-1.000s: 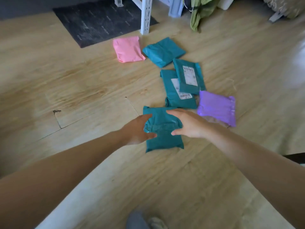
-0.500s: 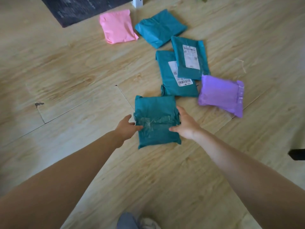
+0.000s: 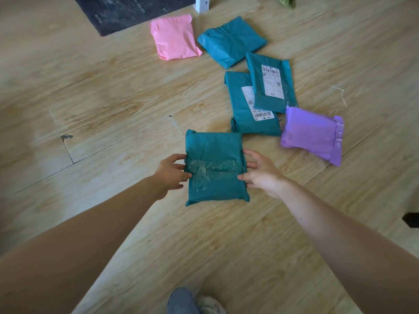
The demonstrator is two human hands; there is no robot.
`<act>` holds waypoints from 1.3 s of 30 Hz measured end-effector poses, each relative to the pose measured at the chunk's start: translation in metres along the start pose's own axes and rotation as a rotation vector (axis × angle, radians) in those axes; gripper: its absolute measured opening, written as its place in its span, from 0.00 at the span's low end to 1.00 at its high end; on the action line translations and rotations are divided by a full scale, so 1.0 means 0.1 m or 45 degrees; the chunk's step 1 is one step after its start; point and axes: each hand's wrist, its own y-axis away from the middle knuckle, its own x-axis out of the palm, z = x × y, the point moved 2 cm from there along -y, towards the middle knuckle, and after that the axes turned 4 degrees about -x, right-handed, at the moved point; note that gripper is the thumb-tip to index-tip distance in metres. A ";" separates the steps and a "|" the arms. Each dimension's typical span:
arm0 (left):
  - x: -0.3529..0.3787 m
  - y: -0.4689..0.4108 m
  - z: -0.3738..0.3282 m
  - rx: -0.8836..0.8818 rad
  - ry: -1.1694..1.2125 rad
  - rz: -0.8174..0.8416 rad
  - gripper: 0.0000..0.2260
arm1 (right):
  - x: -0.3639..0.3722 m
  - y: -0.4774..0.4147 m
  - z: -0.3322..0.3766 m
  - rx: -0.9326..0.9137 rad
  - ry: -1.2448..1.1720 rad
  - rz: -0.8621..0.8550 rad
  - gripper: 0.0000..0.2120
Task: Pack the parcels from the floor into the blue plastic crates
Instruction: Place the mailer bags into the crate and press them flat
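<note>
On the floor (image 3: 113,98), left hand (image 3: 169,174) and right hand (image 3: 260,175) clasp the nearest teal parcel (image 3: 215,168) by opposite edges, likely to lift it level.

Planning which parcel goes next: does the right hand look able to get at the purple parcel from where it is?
Probably yes. The right hand is at the near teal parcel, and the purple parcel lies just beyond it on bare floor, nothing between. The hand would first have to let go of the teal one.
</note>
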 end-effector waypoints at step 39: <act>-4.84 3.14 0.23 0.730 0.532 -0.772 0.21 | 4.35 1.75 3.39 -0.810 0.095 0.563 0.41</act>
